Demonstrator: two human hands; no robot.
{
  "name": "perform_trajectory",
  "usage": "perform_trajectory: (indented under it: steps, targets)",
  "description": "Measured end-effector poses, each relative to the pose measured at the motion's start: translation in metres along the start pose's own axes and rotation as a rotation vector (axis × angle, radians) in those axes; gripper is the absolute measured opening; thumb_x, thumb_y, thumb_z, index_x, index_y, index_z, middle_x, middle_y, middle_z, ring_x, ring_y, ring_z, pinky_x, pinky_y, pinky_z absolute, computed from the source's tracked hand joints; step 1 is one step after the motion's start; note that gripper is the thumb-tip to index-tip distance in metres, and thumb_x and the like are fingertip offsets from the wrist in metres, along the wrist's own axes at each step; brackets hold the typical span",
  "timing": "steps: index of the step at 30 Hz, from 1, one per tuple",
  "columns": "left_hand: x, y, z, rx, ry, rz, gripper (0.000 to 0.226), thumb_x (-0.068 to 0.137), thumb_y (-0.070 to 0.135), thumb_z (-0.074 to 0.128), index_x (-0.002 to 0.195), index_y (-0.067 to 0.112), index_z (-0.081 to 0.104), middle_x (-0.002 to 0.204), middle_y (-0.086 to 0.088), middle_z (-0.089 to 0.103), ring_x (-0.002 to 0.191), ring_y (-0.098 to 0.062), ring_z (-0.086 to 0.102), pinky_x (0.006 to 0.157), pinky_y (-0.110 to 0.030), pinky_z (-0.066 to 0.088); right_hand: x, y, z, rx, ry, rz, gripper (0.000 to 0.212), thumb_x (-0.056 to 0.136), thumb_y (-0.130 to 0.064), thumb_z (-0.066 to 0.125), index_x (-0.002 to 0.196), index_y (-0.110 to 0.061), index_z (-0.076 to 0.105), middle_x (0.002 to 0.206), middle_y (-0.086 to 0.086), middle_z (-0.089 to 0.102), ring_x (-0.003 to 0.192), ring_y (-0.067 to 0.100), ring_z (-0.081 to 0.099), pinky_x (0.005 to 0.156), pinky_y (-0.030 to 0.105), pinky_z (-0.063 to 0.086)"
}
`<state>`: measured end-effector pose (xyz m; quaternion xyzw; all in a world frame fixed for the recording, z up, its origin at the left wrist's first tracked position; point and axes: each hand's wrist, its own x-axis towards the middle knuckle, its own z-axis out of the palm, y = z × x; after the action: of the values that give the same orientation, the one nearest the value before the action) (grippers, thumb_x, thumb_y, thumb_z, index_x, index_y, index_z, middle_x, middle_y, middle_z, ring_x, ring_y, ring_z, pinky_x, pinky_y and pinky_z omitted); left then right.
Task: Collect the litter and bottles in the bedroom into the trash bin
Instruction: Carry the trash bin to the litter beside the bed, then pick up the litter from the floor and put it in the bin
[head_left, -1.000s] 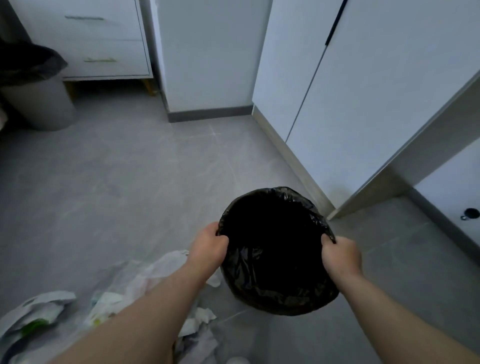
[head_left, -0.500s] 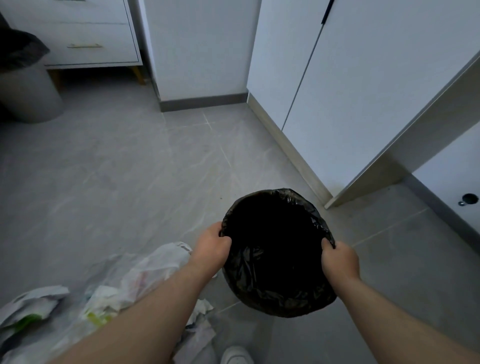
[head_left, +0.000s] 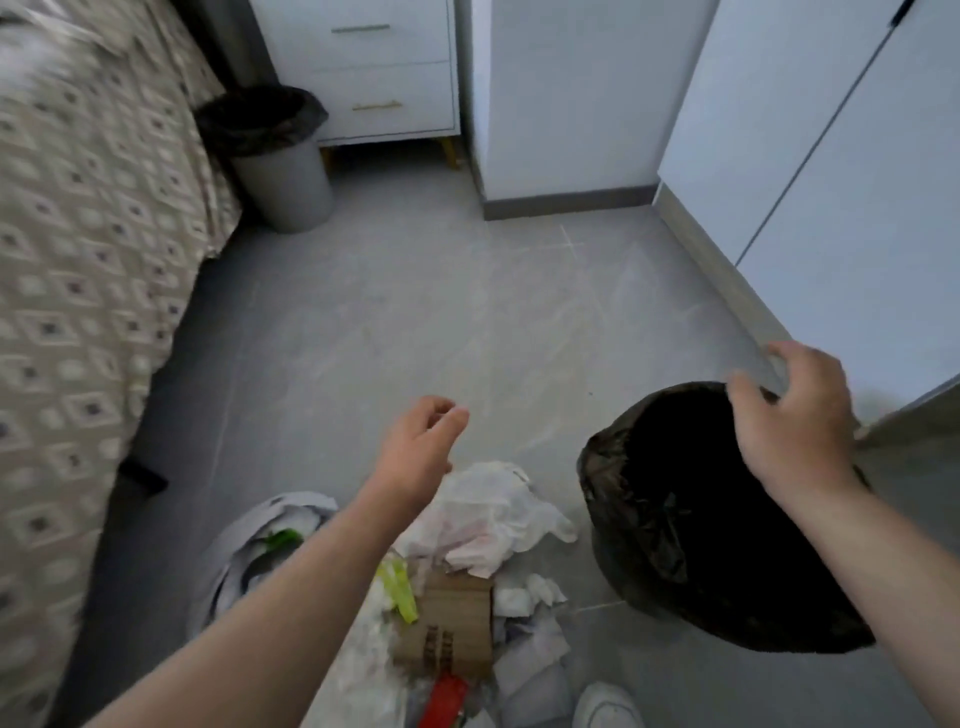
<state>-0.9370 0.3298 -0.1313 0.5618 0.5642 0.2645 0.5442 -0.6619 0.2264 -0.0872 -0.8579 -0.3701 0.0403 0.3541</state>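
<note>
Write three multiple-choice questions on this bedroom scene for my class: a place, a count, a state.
1. Where is the litter pile? A on the bed; B on a chair; C on the floor beside the near bin.
2. How many trash bins show? A one; B two; C three.
3. The left hand is: A open, empty; B gripping cardboard; C holding a bottle.
Answers: C, it lies beside that bin; B, a second grey bin stands farther back; A, fingers relaxed, nothing held.

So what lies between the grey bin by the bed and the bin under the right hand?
Only bare floor from grey bin to nearer bin, in the head view.
</note>
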Motion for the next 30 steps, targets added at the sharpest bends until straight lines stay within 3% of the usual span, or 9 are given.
perform_trajectory:
  steps: [3, 6, 11, 13, 15, 17, 23, 27, 30]
  targets:
    - [0.009, -0.034, -0.060, -0.093, 0.129, -0.071, 0.012, 0.093, 0.017, 0.051, 0.084, 0.015, 0.059, 0.083, -0.005, 0.056, 0.077, -0.020, 0.052, 0.064, -0.031, 0.044, -0.019, -0.062, 0.041, 0.149, -0.140, -0.209, 0.037, 0.084, -0.026, 0.054, 0.117, -0.010, 0.060, 0.115, 0.003, 0.055, 0.105, 0.021, 0.055, 0.089, 0.028, 0.040]
    - [0.010, -0.080, -0.104, -0.059, 0.175, -0.150, 0.021, 0.093, 0.013, 0.052, 0.073, 0.014, 0.058, 0.077, -0.009, 0.056, 0.067, -0.017, 0.050, 0.059, -0.028, 0.039, -0.052, -0.093, 0.095, 0.171, -0.435, -0.297, 0.025, 0.088, -0.023, 0.056, 0.111, -0.013, 0.064, 0.105, -0.003, 0.060, 0.097, 0.014, 0.059, 0.085, 0.026, 0.046]
    - [-0.004, -0.162, -0.137, 0.162, 0.218, -0.221, 0.020, 0.083, 0.016, 0.062, 0.063, 0.013, 0.061, 0.058, -0.001, 0.054, 0.058, -0.019, 0.050, 0.061, -0.035, 0.044, -0.108, -0.087, 0.175, -0.134, -0.914, -0.395, 0.035, 0.092, -0.025, 0.053, 0.126, -0.015, 0.057, 0.126, 0.000, 0.058, 0.114, 0.015, 0.054, 0.097, 0.026, 0.043]
    - [-0.007, -0.188, -0.135, 0.239, 0.187, -0.254, 0.020, 0.082, 0.019, 0.063, 0.063, 0.013, 0.059, 0.055, 0.003, 0.050, 0.055, -0.015, 0.046, 0.059, -0.032, 0.042, -0.126, -0.081, 0.199, -0.239, -1.031, -0.384, 0.037, 0.091, -0.028, 0.052, 0.126, -0.016, 0.057, 0.129, 0.003, 0.058, 0.116, 0.019, 0.054, 0.099, 0.030, 0.044]
    - [-0.007, -0.209, -0.131, 0.303, 0.151, -0.276, 0.011, 0.083, 0.021, 0.064, 0.084, 0.011, 0.066, 0.071, 0.001, 0.060, 0.066, -0.014, 0.054, 0.062, -0.029, 0.040, -0.143, -0.078, 0.220, -0.314, -1.119, -0.358, 0.039, 0.090, -0.032, 0.053, 0.125, -0.015, 0.058, 0.127, 0.005, 0.059, 0.115, 0.022, 0.055, 0.096, 0.030, 0.045]
    - [-0.005, -0.228, -0.129, 0.407, 0.204, -0.277, 0.032, 0.080, 0.030, 0.064, 0.101, 0.007, 0.066, 0.096, -0.009, 0.066, 0.088, -0.024, 0.060, 0.073, -0.032, 0.043, -0.157, -0.077, 0.238, -0.372, -1.158, -0.340, 0.038, 0.088, -0.036, 0.053, 0.120, -0.016, 0.059, 0.122, 0.006, 0.060, 0.112, 0.024, 0.056, 0.092, 0.033, 0.048]
    - [0.010, -0.241, -0.151, 0.610, 0.514, -0.243, 0.052, 0.074, 0.025, 0.076, 0.117, 0.004, 0.057, 0.120, -0.020, 0.053, 0.113, -0.039, 0.047, 0.098, -0.047, 0.040, -0.190, -0.079, 0.280, -0.402, -1.109, -0.251, 0.050, 0.086, -0.049, 0.054, 0.123, -0.016, 0.049, 0.123, 0.006, 0.055, 0.115, 0.027, 0.054, 0.090, 0.036, 0.047]
    - [0.032, -0.258, -0.182, 0.684, 0.445, -0.250, 0.061, 0.068, 0.032, 0.080, 0.115, 0.003, 0.053, 0.118, -0.019, 0.053, 0.110, -0.039, 0.048, 0.092, -0.047, 0.042, -0.208, -0.081, 0.297, -0.396, -1.087, -0.201, 0.060, 0.079, -0.057, 0.061, 0.121, -0.018, 0.042, 0.117, 0.005, 0.052, 0.110, 0.027, 0.054, 0.084, 0.036, 0.046]
    - [0.043, -0.262, -0.198, 0.662, 0.347, -0.242, 0.054, 0.063, 0.033, 0.082, 0.101, 0.009, 0.052, 0.107, -0.015, 0.055, 0.101, -0.035, 0.053, 0.081, -0.042, 0.047, -0.213, -0.077, 0.305, -0.408, -1.055, -0.212, 0.051, 0.080, -0.050, 0.063, 0.116, -0.019, 0.043, 0.117, 0.005, 0.053, 0.109, 0.027, 0.053, 0.085, 0.037, 0.046]
